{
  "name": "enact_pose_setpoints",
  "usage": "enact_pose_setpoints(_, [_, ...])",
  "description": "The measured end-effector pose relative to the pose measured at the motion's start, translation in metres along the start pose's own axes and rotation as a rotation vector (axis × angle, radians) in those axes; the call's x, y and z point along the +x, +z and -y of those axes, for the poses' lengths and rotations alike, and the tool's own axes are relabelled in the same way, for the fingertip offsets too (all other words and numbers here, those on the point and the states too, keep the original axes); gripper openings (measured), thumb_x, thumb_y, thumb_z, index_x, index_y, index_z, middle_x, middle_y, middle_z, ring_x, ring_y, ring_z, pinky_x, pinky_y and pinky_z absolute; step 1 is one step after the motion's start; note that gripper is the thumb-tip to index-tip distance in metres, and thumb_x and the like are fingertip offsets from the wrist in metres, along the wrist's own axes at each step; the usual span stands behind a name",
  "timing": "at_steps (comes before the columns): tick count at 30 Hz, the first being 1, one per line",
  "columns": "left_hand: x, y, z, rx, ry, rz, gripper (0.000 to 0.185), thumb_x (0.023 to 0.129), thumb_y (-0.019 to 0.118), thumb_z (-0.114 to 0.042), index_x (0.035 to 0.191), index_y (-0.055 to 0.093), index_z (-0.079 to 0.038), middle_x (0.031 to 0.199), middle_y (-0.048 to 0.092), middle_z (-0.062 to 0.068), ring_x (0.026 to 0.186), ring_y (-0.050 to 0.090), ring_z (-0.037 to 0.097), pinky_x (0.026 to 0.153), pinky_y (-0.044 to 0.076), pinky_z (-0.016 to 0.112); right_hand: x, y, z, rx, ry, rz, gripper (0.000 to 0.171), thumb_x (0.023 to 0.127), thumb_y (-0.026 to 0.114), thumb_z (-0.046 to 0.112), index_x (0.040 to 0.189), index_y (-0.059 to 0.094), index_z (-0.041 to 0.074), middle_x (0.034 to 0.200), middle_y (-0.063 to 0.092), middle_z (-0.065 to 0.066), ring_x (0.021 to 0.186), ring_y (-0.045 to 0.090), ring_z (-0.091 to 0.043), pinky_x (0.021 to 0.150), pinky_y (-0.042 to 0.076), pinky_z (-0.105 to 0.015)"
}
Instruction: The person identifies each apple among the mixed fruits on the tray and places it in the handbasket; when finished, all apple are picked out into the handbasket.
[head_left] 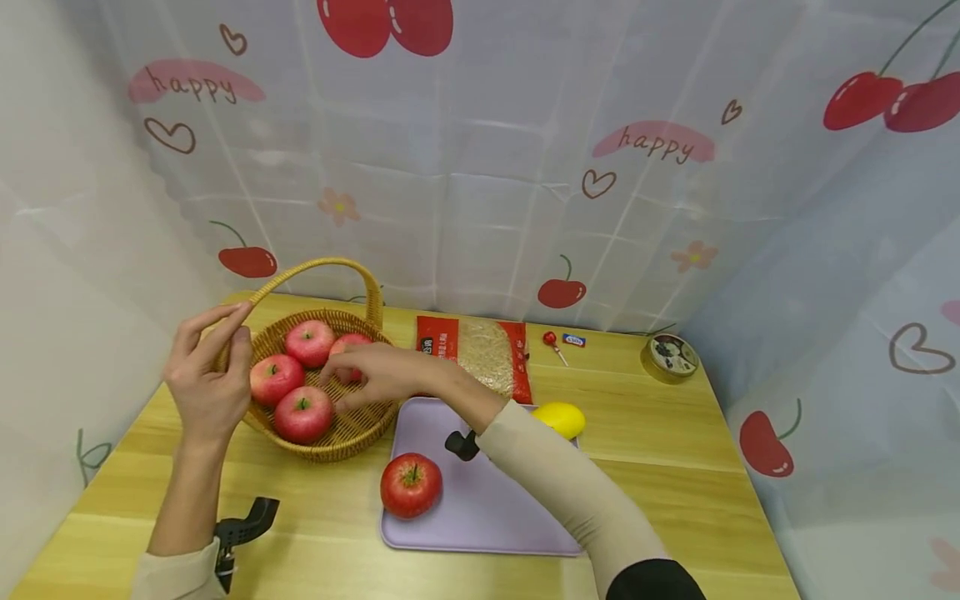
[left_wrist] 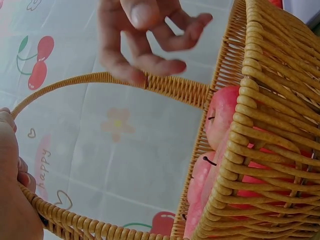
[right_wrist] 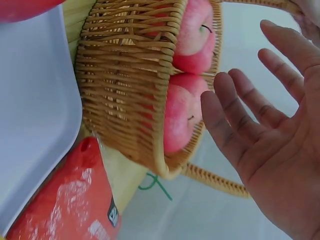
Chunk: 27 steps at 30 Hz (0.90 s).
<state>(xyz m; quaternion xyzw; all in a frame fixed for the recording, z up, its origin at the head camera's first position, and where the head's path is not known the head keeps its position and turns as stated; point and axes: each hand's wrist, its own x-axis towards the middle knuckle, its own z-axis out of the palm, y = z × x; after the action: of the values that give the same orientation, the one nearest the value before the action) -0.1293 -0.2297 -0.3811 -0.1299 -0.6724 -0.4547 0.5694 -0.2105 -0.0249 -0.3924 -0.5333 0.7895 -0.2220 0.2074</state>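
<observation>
In the head view my left hand (head_left: 210,371) grips the handle (head_left: 330,262) of a woven basket (head_left: 337,450) at the table's left. Several pink-red apples (head_left: 303,414) lie inside it. Above the basket's right side, my right hand (head_left: 378,372) reaches over with its fingers spread and loosely bent, partly hiding the rearmost apple at the right. The right wrist view shows this hand (right_wrist: 280,135) apart from the apples (right_wrist: 177,117), palm bare. A redder apple (head_left: 411,485) sits on the left part of a lilac tray (head_left: 495,517).
A lemon-like yellow fruit (head_left: 564,419) is partly hidden by the right sleeve. Behind the tray lies a red-and-clear bag of pale grains (head_left: 483,354). Further right are a lollipop (head_left: 551,339), a small blue packet (head_left: 573,340) and a round tin (head_left: 670,358). A printed curtain (head_left: 480,208) hangs behind the table.
</observation>
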Motion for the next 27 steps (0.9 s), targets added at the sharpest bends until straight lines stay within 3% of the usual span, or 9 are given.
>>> enact_pose_setpoints(7, [0.0,0.0,0.0,0.0,0.01,-0.003,0.018,0.09,0.064,0.001,0.1,0.077,0.006,0.102,0.07,0.025,0.1,0.066,0.016,0.087,0.048,0.018,-0.042,-0.004,0.007,0.06,-0.01,-0.019,0.037,0.094,0.069,0.042,0.128,0.059,0.031,0.116,0.056,0.012,0.087,0.059,-0.005,0.076,0.05,-0.018])
enact_pose_setpoints(13, [-0.001,0.001,-0.001,-0.002,0.012,-0.006,0.017,0.09,0.064,0.002,0.099,0.077,0.006,0.101,0.07,0.025,0.099,0.066,0.017,0.086,0.047,0.018,-0.078,0.005,0.012,0.075,-0.041,-0.006,0.038,0.094,0.071,0.037,0.129,0.062,0.026,0.118,0.059,0.01,0.085,0.061,-0.001,0.074,0.05,-0.017])
enact_pose_setpoints(18, [0.001,0.001,0.0,0.001,0.01,-0.002,0.017,0.089,0.064,0.003,0.099,0.078,0.006,0.101,0.07,0.024,0.099,0.066,0.017,0.086,0.048,0.018,-0.101,0.02,0.006,0.101,0.002,0.028,0.038,0.093,0.072,0.036,0.13,0.063,0.027,0.116,0.059,0.011,0.084,0.06,-0.001,0.072,0.051,-0.017])
enact_pose_setpoints(27, [0.001,0.0,-0.001,0.001,0.013,-0.002,0.017,0.089,0.064,0.003,0.099,0.077,0.006,0.101,0.07,0.025,0.099,0.065,0.016,0.086,0.048,0.018,-0.122,0.051,-0.011,0.111,0.086,0.07,0.048,0.093,0.071,0.039,0.138,0.059,0.028,0.133,0.057,0.001,0.114,0.058,-0.017,0.092,0.051,-0.027])
